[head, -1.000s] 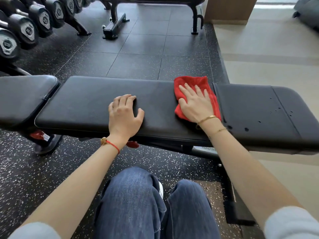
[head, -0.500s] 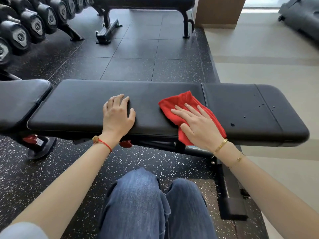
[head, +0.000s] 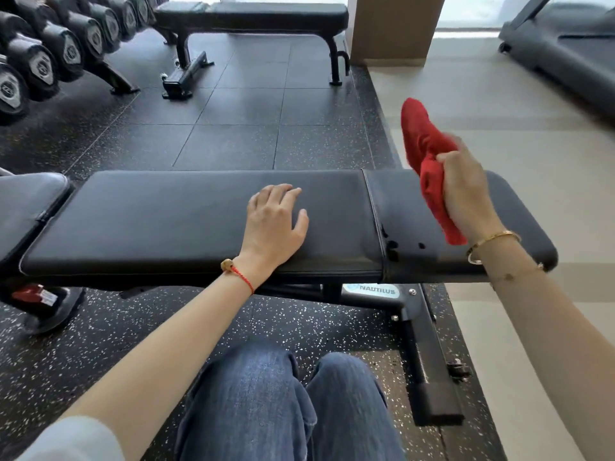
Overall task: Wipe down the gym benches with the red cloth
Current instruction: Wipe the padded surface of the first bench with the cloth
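Head view looks down on the red cloth, which is bunched in my right hand and lifted clear of the padding, one end sticking up past my fingers and the other hanging down by my wrist. That hand is clenched round the cloth, above the short end pad of the bench. My left hand lies palm down on the long black pad, fingers loosely spread and gripping nothing, just left of the seam between the two pads. A few dark spots mark the short pad near that seam. A red string bracelet sits on my left wrist and gold bangles on my right. Under the bench runs a black frame with a NAUTILUS label. My knees in blue jeans are below, over the speckled black rubber floor. Another pad adjoins at the left edge. Farther off stand a second bench, a rack of dumbbells at upper left, and a treadmill on the pale floor at upper right.
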Demonstrator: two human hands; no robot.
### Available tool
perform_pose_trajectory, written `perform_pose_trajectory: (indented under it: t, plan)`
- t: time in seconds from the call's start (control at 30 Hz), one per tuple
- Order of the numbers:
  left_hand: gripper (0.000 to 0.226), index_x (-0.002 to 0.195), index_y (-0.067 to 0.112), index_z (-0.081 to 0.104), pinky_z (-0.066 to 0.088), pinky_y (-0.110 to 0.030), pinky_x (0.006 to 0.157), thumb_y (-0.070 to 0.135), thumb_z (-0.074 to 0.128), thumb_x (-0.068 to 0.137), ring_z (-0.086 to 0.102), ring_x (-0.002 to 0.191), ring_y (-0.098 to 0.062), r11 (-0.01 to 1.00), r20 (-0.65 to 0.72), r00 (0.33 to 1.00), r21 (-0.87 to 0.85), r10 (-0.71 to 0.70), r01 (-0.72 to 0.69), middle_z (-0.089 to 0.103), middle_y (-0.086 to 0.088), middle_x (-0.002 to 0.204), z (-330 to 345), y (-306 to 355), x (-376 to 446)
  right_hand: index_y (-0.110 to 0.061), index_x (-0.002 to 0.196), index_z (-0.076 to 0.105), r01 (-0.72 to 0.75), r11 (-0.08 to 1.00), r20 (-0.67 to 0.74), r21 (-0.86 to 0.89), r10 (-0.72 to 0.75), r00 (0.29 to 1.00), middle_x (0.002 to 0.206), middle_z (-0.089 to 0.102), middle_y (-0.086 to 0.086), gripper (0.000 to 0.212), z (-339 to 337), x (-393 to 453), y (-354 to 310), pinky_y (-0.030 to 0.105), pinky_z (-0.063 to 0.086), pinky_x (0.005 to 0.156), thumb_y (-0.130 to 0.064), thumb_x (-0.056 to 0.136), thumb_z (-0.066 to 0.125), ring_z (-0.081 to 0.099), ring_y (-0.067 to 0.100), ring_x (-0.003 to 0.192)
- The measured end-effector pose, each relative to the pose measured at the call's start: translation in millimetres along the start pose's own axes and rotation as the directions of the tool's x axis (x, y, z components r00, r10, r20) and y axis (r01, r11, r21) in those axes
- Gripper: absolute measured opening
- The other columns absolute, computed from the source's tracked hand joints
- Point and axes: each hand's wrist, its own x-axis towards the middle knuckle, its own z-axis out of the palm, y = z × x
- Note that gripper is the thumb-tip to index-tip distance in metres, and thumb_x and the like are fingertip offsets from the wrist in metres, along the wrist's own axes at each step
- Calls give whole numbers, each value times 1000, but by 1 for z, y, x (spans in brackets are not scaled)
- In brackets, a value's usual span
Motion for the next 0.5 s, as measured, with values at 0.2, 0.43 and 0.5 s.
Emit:
perform_pose_trajectory:
  t: [0.2, 0.43, 0.5]
  plan:
    - [44, 135, 15, 55, 28, -40, 115, 33, 49, 95, 42, 134, -23, 1000, 62, 998, 24, 19, -20, 54, -1, 140, 23, 15, -5, -22, 146, 40, 278, 779, 404, -561, -36, 914, 153, 40, -1, 51, 26, -40, 50, 40, 20, 118, -19, 95, 42, 34, 23, 142]
    - [43, 133, 13, 57, 28, -40, 115, 31, 50, 94, 44, 131, -24, 999, 43, 999, 29, 25, -26, 55, -2, 138, 28, 15, -7, -36, 150, 29, 311, 688, 458, -655, 34, 888, 159, 21, -15, 59, 42, -30, 71, 40, 1, 122, -41, 91, 29, 12, 14, 150]
    - [43, 133, 13, 57, 28, -40, 116, 30, 51, 94, 44, 132, -24, 999, 41, 999, 24, 26, -27, 55, -3, 138, 27, 15, -7, -35, 151, 27, 258, 693, 427, -674, 79, 901, 160, 19, -14, 54, 47, -12, 71, 41, 0, 122, -36, 98, 33, 10, 15, 150]
